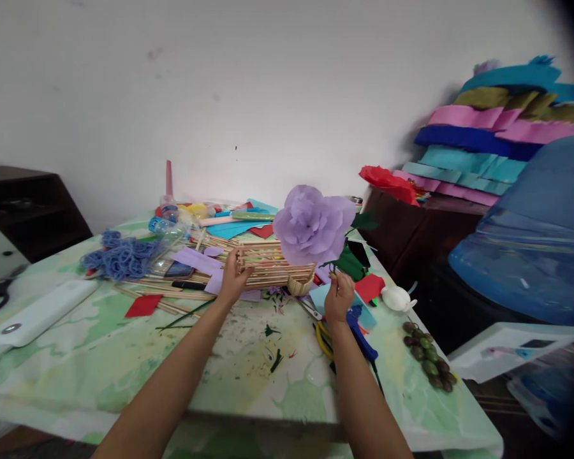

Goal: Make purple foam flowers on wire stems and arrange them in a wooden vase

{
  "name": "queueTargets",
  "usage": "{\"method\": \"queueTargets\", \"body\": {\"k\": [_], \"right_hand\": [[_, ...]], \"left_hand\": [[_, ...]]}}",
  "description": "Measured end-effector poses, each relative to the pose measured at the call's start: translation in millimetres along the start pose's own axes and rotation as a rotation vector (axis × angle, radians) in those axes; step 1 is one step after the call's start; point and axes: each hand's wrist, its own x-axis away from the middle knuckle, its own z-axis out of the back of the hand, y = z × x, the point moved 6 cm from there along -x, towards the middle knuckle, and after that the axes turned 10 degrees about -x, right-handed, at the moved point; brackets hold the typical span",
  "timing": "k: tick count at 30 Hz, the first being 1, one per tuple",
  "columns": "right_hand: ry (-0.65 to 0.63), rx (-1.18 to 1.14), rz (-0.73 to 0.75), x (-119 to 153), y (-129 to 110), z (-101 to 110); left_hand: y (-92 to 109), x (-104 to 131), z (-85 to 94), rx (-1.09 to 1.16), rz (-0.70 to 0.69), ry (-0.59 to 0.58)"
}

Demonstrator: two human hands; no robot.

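My left hand [233,275] is closed on the left end of a basket-like frame of thin wooden sticks [272,271], which has a rounded woven end on the right. Above the frame's right part stands a large purple paper flower [313,224] with green paper leaves [365,220] beside it. My right hand [339,297] is closed just below the bloom, its fingers pinched at the green stem; the stem is mostly hidden by the hand. Close to my right hand lie scissors [310,310], a blue glue gun [362,336] and yellow-handled pliers [324,341].
Blue yarn [119,255], a white power strip [41,312] and black scissors [0,292] lie on the left. Red paper [144,306] and green scraps [276,361] are scattered about. Grapes [429,356] and a white ornament [397,298] sit rightward, near a big blue water bottle [530,236].
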Motion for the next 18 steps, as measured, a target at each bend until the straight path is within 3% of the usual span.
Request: {"method": "queueTargets", "body": {"k": [9, 18], "right_hand": [[0.030, -0.018, 0.009, -1.3, -0.2, 0.9], [0.036, -0.028, -0.008, -2.2, 0.4, 2.6]], "left_hand": [[-1.5, -3.8, -7.8, 0.071, 0.037, -0.076], [-18.8, -62.5, -27.4, 0.059, 0.207, -0.111]]}}
